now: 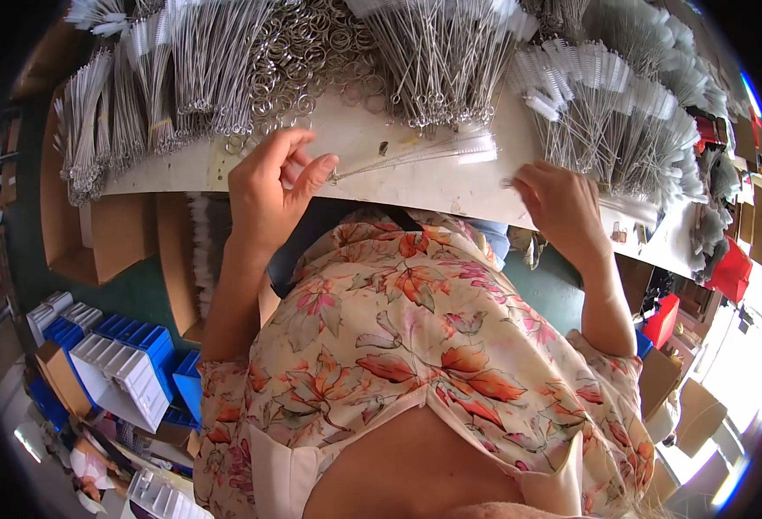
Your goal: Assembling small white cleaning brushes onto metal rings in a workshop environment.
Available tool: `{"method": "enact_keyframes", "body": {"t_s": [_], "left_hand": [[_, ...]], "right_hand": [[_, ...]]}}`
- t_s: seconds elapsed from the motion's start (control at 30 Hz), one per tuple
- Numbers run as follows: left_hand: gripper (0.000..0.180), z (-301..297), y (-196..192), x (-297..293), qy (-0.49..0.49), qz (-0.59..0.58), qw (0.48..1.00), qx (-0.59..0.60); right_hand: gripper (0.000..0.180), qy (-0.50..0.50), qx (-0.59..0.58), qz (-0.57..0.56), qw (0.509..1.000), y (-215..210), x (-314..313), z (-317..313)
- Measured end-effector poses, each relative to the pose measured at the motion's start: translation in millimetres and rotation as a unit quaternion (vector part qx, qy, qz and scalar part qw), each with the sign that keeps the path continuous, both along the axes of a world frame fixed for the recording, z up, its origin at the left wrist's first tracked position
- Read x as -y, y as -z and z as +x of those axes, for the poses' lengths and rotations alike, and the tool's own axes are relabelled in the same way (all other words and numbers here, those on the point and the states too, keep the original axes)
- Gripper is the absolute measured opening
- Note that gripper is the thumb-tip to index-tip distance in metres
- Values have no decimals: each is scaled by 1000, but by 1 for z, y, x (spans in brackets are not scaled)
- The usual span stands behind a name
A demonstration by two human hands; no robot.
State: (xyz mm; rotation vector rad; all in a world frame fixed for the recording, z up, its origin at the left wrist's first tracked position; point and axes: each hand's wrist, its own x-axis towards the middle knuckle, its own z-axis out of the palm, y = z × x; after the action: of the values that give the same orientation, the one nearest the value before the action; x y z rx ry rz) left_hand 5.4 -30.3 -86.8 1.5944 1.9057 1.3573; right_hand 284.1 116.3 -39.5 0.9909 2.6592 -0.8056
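Observation:
Several thin wire brushes (424, 156) with white bristle tips lie together at the front of the white table, their looped wire ends pointing left. My left hand (273, 177) is beside those loops, thumb and index finger apart, the other fingers curled; nothing shows between them. Over the table's front edge, to the right of the bristle tips, my right hand (562, 208) has its fingers drawn together. A small dark blur shows at its fingertips, too indistinct to name. Beyond my left hand lies a heap of metal split rings (316, 60).
Dense bundles of wire brushes stand at the left (151, 95), the middle (437, 65) and the right (610, 108) of the table (476, 190). Cardboard boxes (108, 238) are below the table's left side. Blue and white plastic bins (121, 372) stack at lower left, with another person (93, 467) further off.

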Motion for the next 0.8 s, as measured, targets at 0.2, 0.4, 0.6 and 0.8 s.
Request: {"method": "enact_keyframes", "body": {"t_s": [0.2,0.4,0.6,0.8], "left_hand": [[13,12,30,11,-8,-85,990,-115],[4,12,-25,0,43,8,944,326],[13,-15,-61,-9,183,8,956,231],[20,-19,-72,-21,236,11,948,211]], "right_hand": [[6,33,-225,60,972,50,21,-25],[4,-68,-414,3,908,23,44,-119],[9,-16,-410,-221,885,-3,33,-117],[17,50,-352,-364,861,-29,29,-109]]}}
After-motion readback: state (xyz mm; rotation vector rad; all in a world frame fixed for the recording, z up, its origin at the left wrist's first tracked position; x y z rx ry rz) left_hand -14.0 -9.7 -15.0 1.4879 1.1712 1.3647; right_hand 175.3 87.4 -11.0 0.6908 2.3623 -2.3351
